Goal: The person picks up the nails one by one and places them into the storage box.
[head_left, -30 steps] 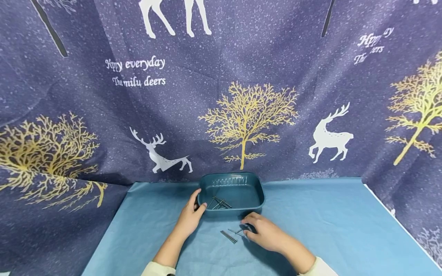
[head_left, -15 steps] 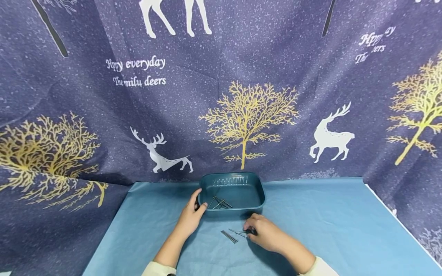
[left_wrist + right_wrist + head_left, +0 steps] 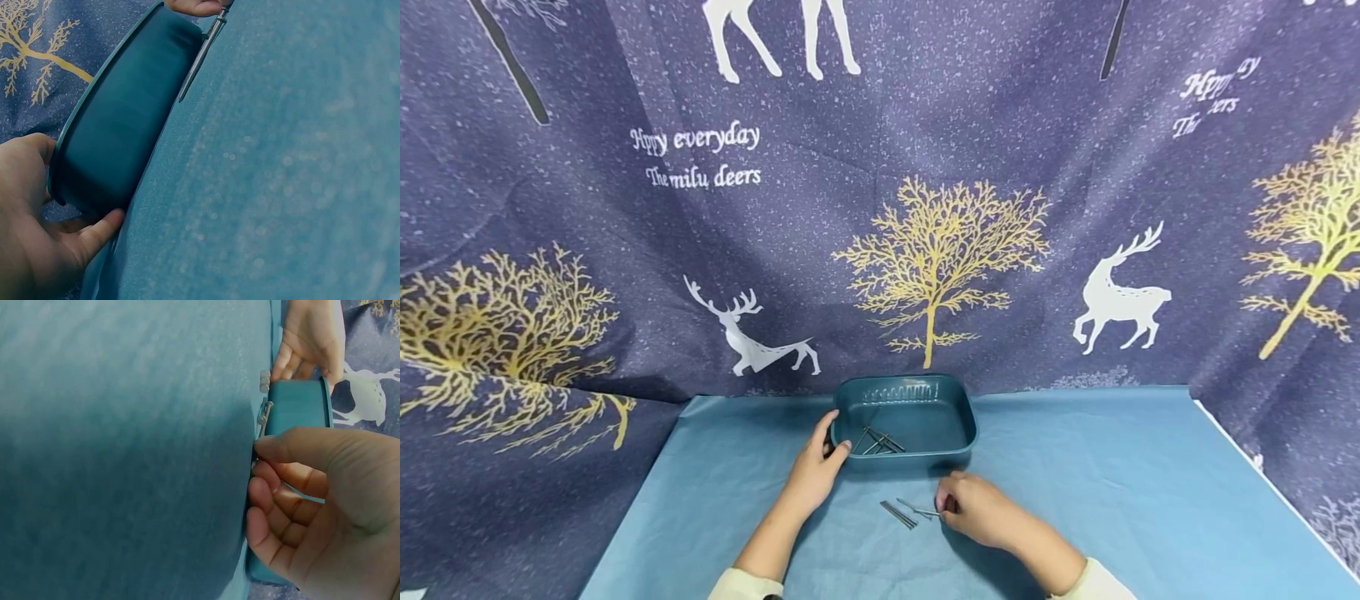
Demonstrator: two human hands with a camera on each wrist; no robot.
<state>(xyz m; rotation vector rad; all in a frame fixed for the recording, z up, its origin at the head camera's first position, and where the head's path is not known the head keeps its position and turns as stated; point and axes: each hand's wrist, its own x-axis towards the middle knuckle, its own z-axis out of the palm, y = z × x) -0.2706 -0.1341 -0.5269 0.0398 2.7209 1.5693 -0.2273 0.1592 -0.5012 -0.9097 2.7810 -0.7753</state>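
A dark teal rectangular tray [image 3: 925,456] stands at the back of the table, with several metal nails [image 3: 882,442] lying crossed in its left part. My left hand [image 3: 811,468] holds the tray's left end, thumb at the front corner and fingers along the side. In front of the tray, my right hand [image 3: 981,507] has thumb and forefinger pinched together on the end of a nail [image 3: 925,512]. Its other fingers are curled, and they hide part of that nail. Another loose nail [image 3: 907,504] crosses it, and a small bundle of nails [image 3: 898,515] lies just to the left.
A blue cloth [image 3: 1112,483] covers the table. Directly behind the tray hangs a purple curtain [image 3: 992,125] printed with deer and golden trees. The cloth's right edge [image 3: 1232,442] runs diagonally toward the front.
My right hand's thumb and forefinger have drawn together on the nail's end, and the hand has shifted slightly right. The left hand and tray have stayed in place.
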